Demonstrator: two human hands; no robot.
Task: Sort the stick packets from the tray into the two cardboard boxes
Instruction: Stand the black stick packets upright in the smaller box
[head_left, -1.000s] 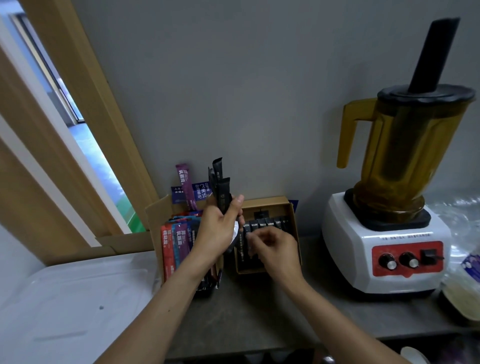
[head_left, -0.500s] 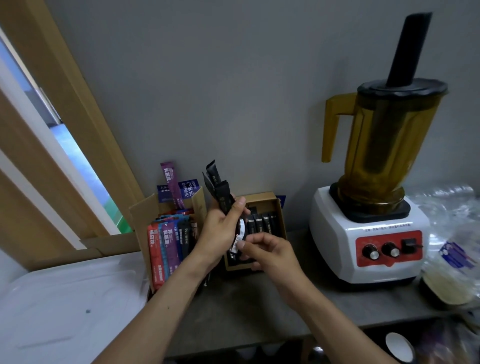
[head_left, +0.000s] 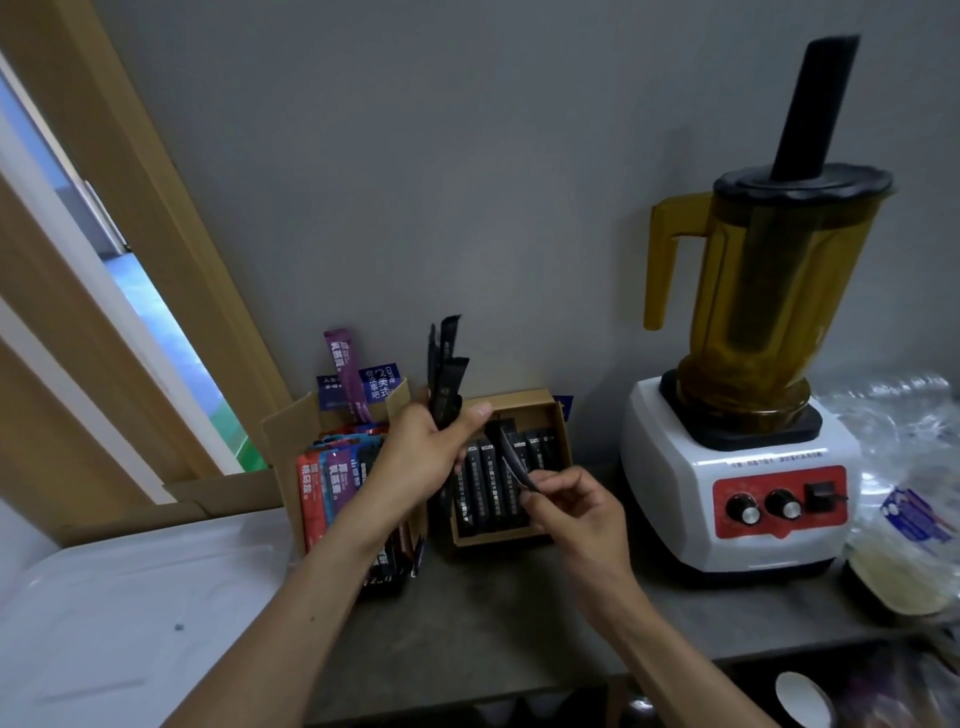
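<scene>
Slick, glossy black packets (head_left: 445, 382) in my left hand (head_left: 415, 460) — matt brown cardboard on the 2 boxes (head_left: 522, 400), smooth white plastic tray (head_left: 130, 613), translucent amber plastic blender jug (head_left: 769, 291).

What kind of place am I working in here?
Likely a drinks-prep counter, maybe a café back room: a blender stands on the grey counter beside two cardboard boxes of stick packets, one marked COFFEE.

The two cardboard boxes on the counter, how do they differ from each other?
The left box is taller, with flaps standing open; the right box is smaller and shallower. The left box holds red, blue and purple packets, some poking above its rim; the right box holds only black packets in a neat row. Both are brown cardboard, open-topped, side by side on the grey counter.
</scene>
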